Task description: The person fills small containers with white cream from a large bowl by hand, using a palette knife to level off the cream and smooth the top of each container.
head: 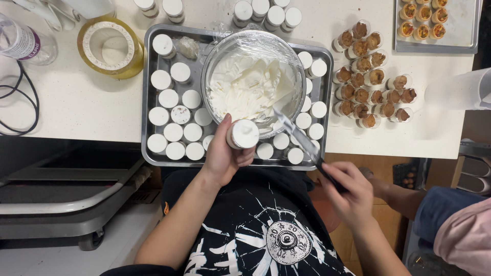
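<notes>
Cream-topped cup (242, 134) gripped in your left hand (223, 153) above metal tray (149, 92); right hand (352, 194) clenched on palette knife (303, 143). Most tray cups look creamed; brown-filled cups (369, 76) on desk (76, 102) look uncreamed.

I see a roll of yellow tape (110, 47) near a plastic bottle (23, 43) and black cable (20, 105) on the white counter (76, 102); uncapped brown-filled cups (369, 82) cluster right, beside a second tray (463, 33).
</notes>
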